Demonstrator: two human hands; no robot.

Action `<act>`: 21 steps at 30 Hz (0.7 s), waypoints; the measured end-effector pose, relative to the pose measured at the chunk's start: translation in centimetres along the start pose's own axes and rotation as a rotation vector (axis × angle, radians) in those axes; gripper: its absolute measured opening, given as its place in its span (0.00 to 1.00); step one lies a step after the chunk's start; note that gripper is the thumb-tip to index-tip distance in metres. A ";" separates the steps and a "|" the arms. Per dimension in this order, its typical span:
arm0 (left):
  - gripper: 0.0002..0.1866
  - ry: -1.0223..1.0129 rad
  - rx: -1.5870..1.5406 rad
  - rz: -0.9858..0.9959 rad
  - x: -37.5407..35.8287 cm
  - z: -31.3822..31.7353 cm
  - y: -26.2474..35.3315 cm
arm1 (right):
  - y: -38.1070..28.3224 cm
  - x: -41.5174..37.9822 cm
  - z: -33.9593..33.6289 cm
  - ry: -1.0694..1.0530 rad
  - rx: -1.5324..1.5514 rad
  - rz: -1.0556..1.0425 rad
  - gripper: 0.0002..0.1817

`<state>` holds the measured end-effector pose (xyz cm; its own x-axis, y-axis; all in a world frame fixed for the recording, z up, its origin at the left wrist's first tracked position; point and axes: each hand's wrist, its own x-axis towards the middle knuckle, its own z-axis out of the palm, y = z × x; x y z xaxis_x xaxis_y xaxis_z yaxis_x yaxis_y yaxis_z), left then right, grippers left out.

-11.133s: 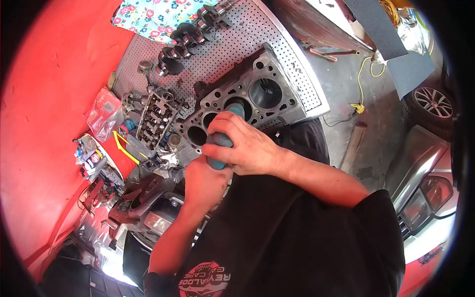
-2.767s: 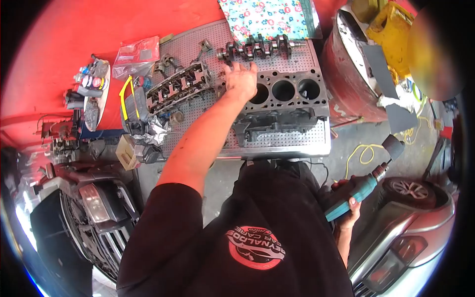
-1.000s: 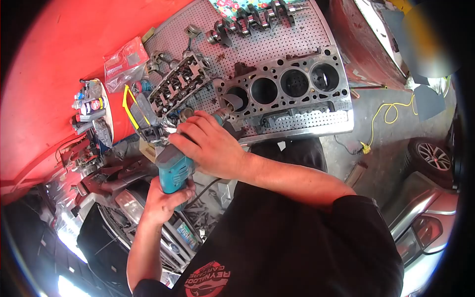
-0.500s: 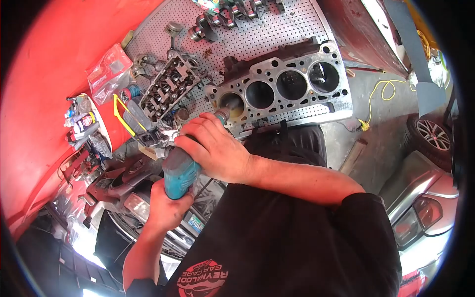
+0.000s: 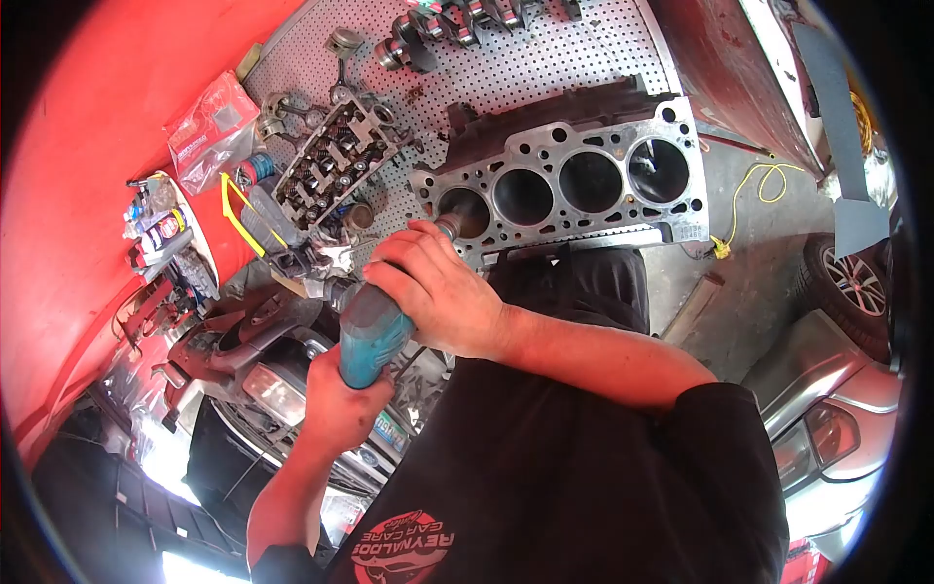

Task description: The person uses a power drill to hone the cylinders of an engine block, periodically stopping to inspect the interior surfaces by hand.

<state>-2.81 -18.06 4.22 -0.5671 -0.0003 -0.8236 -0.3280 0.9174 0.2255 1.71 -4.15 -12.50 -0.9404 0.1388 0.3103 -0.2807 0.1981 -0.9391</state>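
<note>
My left hand [image 5: 345, 404] is wrapped round the rear end of a teal and black power drill [image 5: 375, 341]. The fingers of my right hand [image 5: 443, 297] are curled over the drill's front part. The drill points up and to the right, and its front end reaches the leftmost bore of a four-cylinder engine block [image 5: 540, 229]. Whatever is fitted to the drill is blurred and partly hidden inside that bore. The block lies on a perforated metal tabletop [image 5: 574, 49], with its bores facing me.
Left of the block lies a cylinder head [image 5: 336, 165], with pistons [image 5: 342, 41] behind it. A crankshaft [image 5: 452, 27] rests at the back. Bottles [image 5: 161, 234] stand at the far left. A yellow cord [image 5: 747, 200] and a wheel [image 5: 851, 282] are at the right.
The block, tabletop and drill appear slightly further right and lower, as the view has shifted. Both hands keep their hold, and the drill's front end remains at the leftmost bore.
</note>
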 end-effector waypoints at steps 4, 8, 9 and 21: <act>0.08 0.010 0.008 -0.002 0.5 0.6 0.5 | 0.9 -0.3 0.0 0.024 0.002 -0.008 0.41; 0.10 0.013 0.024 -0.025 1.1 1.1 0.6 | 1.3 -0.4 -0.1 0.025 0.018 0.006 0.41; 0.10 0.015 0.030 -0.022 1.2 1.2 0.6 | 1.4 -0.5 -0.1 0.032 0.016 0.002 0.41; 0.12 0.072 0.034 0.018 2.4 4.0 -0.6 | 2.6 -2.0 -0.3 0.007 -0.047 -0.003 0.31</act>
<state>-0.94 -17.06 0.05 -0.6263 -0.0112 -0.7795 -0.2923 0.9303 0.2215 2.91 -3.63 -15.54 -0.9383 0.1451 0.3139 -0.2736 0.2438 -0.9304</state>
